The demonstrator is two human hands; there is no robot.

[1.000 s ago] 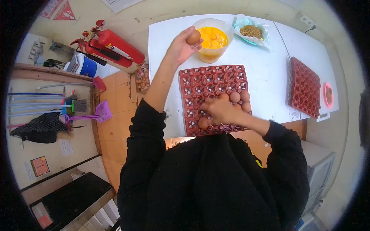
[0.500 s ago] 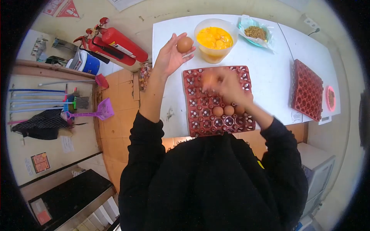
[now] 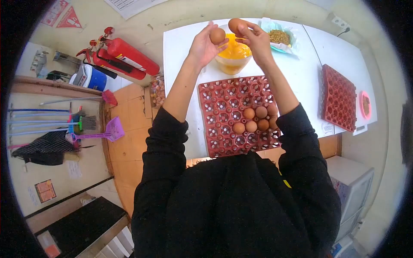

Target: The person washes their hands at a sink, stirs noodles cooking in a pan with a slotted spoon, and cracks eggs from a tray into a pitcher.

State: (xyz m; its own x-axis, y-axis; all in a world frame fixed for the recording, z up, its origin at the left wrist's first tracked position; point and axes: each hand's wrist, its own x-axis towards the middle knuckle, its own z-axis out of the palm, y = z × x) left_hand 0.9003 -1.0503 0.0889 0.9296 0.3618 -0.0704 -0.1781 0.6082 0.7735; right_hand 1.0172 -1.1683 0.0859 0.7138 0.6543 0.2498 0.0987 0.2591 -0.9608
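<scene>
My left hand (image 3: pixel 204 48) holds a brown egg (image 3: pixel 217 36) at the left rim of a clear plastic tub (image 3: pixel 232 68). Yellow yolks (image 3: pixel 236 49) fill much of the tub. Over its right side, my right hand (image 3: pixel 256 41) grips another brown egg (image 3: pixel 235 25) between thumb and fingers. Both eggs look whole from here. Below the hands lies a dark red egg tray (image 3: pixel 217 105). Several brown eggs (image 3: pixel 251 126) sit in its right part, some partly hidden by my right forearm.
Behind my right hand is a green dish (image 3: pixel 286 48) of brown crumbly food. Stacked red trays (image 3: pixel 337 99) stand at the table's right, beside a pink dish (image 3: pixel 365 105). Red fire extinguishers (image 3: pixel 131 56) are left of the white table (image 3: pixel 297 81).
My right hand has moved from above the tray up to the tub with an egg. My left hand, still holding its egg, has shifted slightly right. More of the tray's eggs show.
</scene>
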